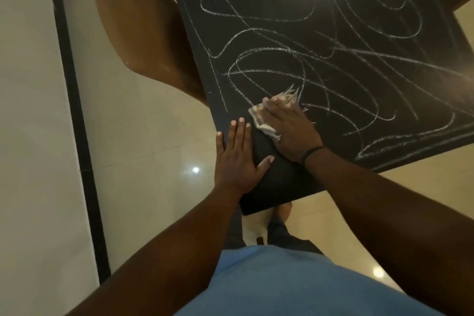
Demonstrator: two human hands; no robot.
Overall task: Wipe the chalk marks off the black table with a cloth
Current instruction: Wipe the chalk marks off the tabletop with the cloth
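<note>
- The right hand [289, 128] lies flat on the cloth [266, 117], fingers straight and spread, pressing it down onto the black table [282, 182] near the corner closest to the person.
- The cloth is a small pale rag with a frayed edge; most of it is hidden under the palm, and only its fringe and one folded corner show beyond the fingers.
- The left hand [237, 159] holds nothing. It rests flat on the table's near left edge, fingers straight and together, thumb splayed toward the right hand, apparently steadying the top.
- The two hands are just beside each other, not touching.
- The patch of table between and below the hands looks bare of chalk, so I judge wiping has only covered this corner.
- The chalk marks [320, 64] spread from the right hand's fingertips away from the person and off to the right, looping over nearly the whole remaining top.
- The table's long axis runs away from the person, toward the top of the view.
- The right hand, already on the cloth, sits nearer the marks; the next stroke should probably push forward and rightward.
- A brown chair [133, 20] stands against the table's far left side, on a glossy tiled floor [154, 141].
</note>
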